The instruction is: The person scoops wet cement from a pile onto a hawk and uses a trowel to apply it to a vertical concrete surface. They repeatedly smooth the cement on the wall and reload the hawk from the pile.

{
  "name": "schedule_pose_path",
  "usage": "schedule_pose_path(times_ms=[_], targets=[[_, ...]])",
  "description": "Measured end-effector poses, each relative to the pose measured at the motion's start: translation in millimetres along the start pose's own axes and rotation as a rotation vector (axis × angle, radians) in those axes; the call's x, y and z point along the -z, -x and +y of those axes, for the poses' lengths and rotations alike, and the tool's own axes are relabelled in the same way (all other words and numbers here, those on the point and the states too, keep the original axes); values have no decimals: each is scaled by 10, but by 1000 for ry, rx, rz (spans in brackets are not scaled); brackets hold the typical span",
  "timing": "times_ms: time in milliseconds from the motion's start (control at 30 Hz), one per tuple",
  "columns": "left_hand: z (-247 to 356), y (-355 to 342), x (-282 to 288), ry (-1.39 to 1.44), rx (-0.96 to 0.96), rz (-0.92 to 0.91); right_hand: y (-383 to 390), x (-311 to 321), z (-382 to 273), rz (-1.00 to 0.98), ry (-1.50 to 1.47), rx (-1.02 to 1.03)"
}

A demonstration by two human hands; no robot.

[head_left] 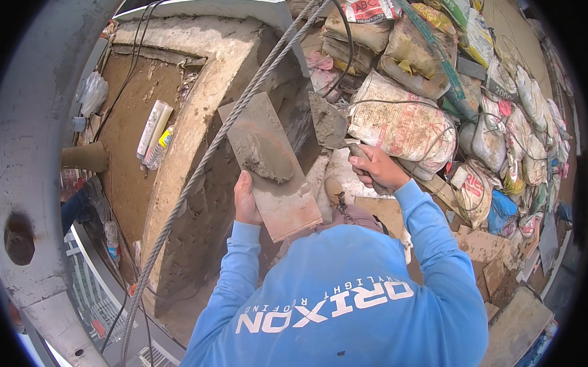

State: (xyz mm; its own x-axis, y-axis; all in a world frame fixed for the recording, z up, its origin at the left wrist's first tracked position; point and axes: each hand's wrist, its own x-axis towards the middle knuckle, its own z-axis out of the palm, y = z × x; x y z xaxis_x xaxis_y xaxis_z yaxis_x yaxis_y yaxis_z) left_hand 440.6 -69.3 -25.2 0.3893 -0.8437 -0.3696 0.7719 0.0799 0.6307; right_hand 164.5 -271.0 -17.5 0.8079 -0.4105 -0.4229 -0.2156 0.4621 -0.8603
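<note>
My left hand (246, 200) grips the long edge of a flat rectangular tile (292, 212), held tilted in front of my chest. On its face sits a mound of wet grey mortar (267, 158), with a thin grey smear around it. In my right hand (382, 168), fingers wrapped round the handle, is a trowel (328, 123). Grey mortar coats its blade, which is raised to the right of the tile's upper end and apart from it. Just beyond the tile stands a low wall (204, 70), its side roughly covered in grey mortar.
A twisted steel cable (228, 126) slants across the view, left of my hands. Stacked dirty sacks (406, 123) fill the right side, with loose cables over them. A grey metal post (33, 142) stands at far left. Plastic bottles (156, 153) lie beyond the wall. Broken boards (515, 327) lie lower right.
</note>
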Motion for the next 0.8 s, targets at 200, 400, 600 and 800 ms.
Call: schedule_pose_path(times_ms=[200, 400, 600, 800], targets=[[-96, -556, -290, -122, 18, -117, 562, -422, -206, 36, 18, -29], [-229, -842, -474, -477, -135, -73, 291, -628, 206, 70, -214, -6], [-162, -680, -720, -896, -346, -155, -307, -776, 390, 13, -414, 62], [86, -565, -718, -1273, -367, -128, -457, -896, 252, -169, -742, 27]])
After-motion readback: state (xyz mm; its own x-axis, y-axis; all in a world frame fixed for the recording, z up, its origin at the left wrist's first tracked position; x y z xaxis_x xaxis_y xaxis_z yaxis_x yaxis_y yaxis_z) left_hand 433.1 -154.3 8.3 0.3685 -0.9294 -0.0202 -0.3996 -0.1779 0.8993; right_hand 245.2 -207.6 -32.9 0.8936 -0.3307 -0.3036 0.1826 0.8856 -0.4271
